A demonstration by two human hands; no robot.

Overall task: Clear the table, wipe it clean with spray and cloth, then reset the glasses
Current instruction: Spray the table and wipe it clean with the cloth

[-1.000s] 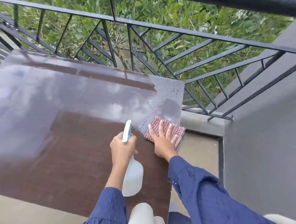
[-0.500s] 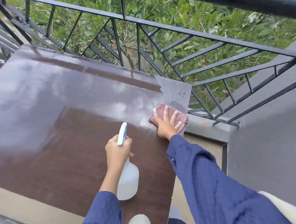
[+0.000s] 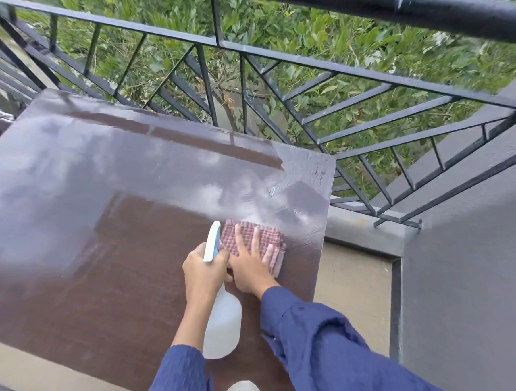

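R hand (image 3: 251, 266), spread flat, presses cloth (image 3: 268, 236) on counter (image 3: 97, 276); L hand (image 3: 203, 271) grips spray bottle (image 3: 223, 328). Overlap strokes toward wet patch (image 3: 307, 198) upper right, prob. unwiped.

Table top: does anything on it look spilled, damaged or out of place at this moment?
Nothing looks wrong. The table has a wet, streaky patch with droplets at its far right corner, which fits spraying and wiping. The right hand presses the checked cloth flat near it; the left hand holds the spray bottle. No glasses are in view.
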